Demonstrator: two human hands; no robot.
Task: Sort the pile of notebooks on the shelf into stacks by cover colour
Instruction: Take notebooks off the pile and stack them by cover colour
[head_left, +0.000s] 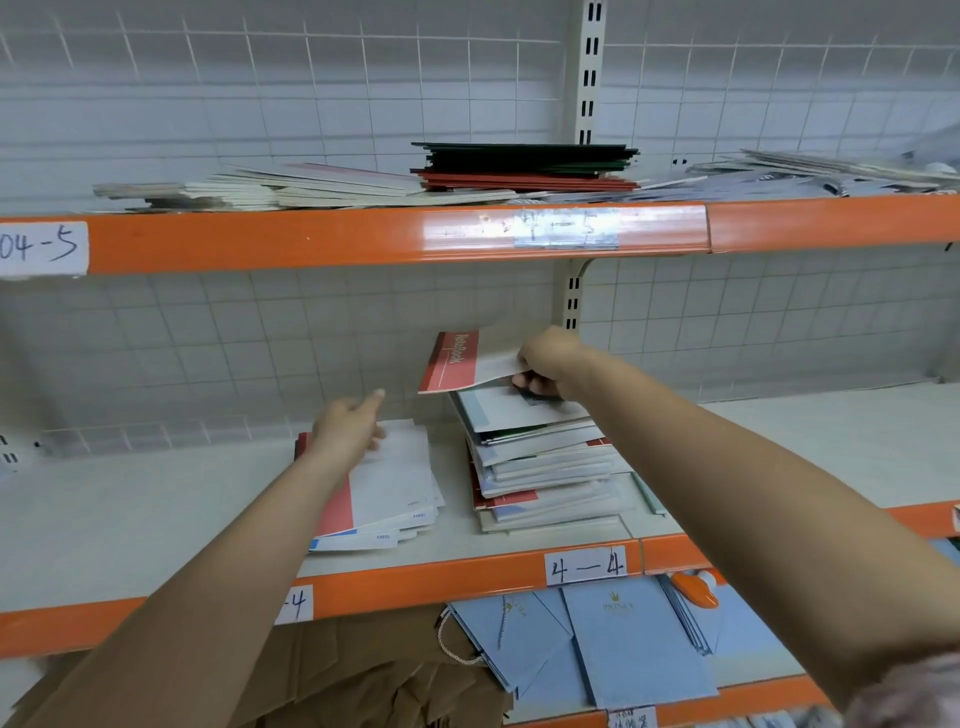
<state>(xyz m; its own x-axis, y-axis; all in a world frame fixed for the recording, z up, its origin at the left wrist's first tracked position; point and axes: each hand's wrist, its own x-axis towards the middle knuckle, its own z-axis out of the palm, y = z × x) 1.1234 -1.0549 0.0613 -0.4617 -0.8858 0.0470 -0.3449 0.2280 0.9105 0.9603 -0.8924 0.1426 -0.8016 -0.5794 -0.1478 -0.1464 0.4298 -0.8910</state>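
On the middle shelf (130, 514) an untidy pile of notebooks (545, 467) with white, blue, red and green covers stands right of centre. My right hand (550, 364) pinches a red-and-white notebook (462, 364) by its right edge and holds it lifted above the pile. Left of the pile lies a small fanned stack of red-and-white notebooks (395, 483). Above the far end of that stack my left hand (348, 426) hovers with loose fingers, holding nothing.
The top shelf carries dark green and red notebooks (524, 166) and flat pale ones (291, 189). Below, blue paper bags (623, 639), an orange object (693, 590) and brown paper (363, 675) lie. Orange shelf rails (311, 239) cross above and below.
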